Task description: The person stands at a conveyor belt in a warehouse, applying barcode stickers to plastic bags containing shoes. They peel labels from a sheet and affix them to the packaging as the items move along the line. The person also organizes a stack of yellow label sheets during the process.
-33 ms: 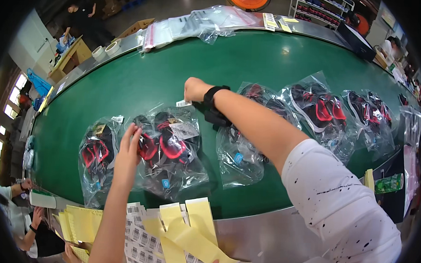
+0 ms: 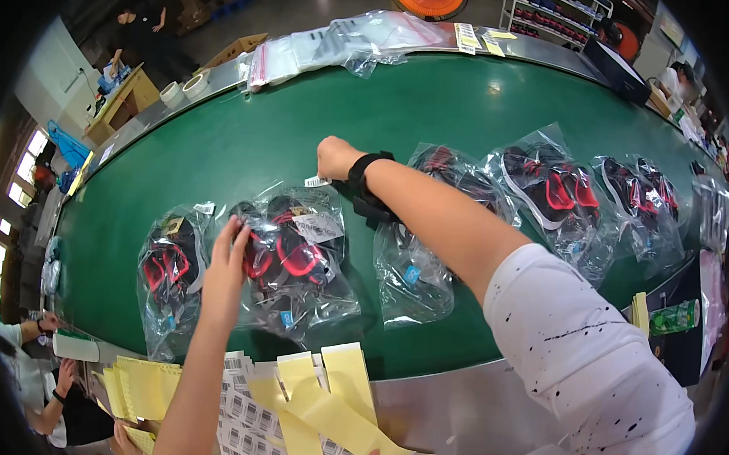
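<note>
My left hand (image 2: 226,262) rests with stretched fingers at the left side of a clear bag (image 2: 321,295) holding a pair of black and red shoes (image 2: 298,253). Beyond that bag's far edge, my right hand (image 2: 337,159) is closed with its knuckles up, at a small white barcode sticker (image 2: 315,181) that shows under its fingers. Its fingertips are hidden from view. A black band circles my right wrist. Another bagged shoe pair (image 2: 167,268) lies left of my left hand. My right forearm passes over a further bagged pair (image 2: 415,274).
More bagged shoes (image 2: 553,187) lie to the right on the green table (image 2: 221,148). Barcode sticker sheets with yellow backing (image 2: 345,381) lie along the near metal edge, with fingertips of unclear ownership there. Plastic bags (image 2: 332,47) and tape rolls (image 2: 195,84) line the far edge.
My left hand has shifted very slightly to the right against the bag. My right hand has barely moved and stays at the barcode sticker.
</note>
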The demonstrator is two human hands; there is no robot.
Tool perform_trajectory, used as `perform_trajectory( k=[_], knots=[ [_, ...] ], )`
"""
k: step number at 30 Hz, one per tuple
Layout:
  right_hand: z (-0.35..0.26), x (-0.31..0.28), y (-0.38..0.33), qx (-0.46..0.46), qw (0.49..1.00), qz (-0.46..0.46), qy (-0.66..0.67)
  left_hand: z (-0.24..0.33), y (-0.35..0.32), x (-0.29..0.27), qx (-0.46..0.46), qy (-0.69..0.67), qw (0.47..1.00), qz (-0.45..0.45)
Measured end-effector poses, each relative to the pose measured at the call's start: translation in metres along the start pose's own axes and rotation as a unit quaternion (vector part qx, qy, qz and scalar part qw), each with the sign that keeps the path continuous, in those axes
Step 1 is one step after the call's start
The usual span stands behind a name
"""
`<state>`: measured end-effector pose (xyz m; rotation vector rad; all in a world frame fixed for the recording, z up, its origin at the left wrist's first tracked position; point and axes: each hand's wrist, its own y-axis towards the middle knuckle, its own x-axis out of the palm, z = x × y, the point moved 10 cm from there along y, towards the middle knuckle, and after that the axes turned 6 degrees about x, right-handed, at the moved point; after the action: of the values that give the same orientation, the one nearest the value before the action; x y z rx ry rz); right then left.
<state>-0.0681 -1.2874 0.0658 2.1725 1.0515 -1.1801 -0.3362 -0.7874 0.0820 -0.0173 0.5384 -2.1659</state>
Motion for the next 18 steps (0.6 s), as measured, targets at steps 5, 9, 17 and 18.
perform_trajectory(
  k=[5, 9, 17, 18],
  knots=[
    [-0.012, -0.01, -0.026, 0.08, 0.992, -0.038, -0.088, -0.017, -0.004, 0.002, 0.096, -0.012, 0.995, -0.002],
    [-0.034, -0.037, -0.064, 0.054, 0.978, -0.105, -0.174, 0.039, 0.0, 0.003, 0.151, 0.029, 0.988, -0.004],
    [-0.188, -0.106, -0.271, -0.308, 0.938, -0.123, 0.096, 0.086, -0.06, -0.044, 0.348, -0.031, 0.936, 0.046],
    [-0.202, -0.101, -0.32, -0.333, 0.921, -0.138, 0.147, 0.09, -0.084, -0.066, 0.396, -0.044, 0.912, 0.099]
  ],
)
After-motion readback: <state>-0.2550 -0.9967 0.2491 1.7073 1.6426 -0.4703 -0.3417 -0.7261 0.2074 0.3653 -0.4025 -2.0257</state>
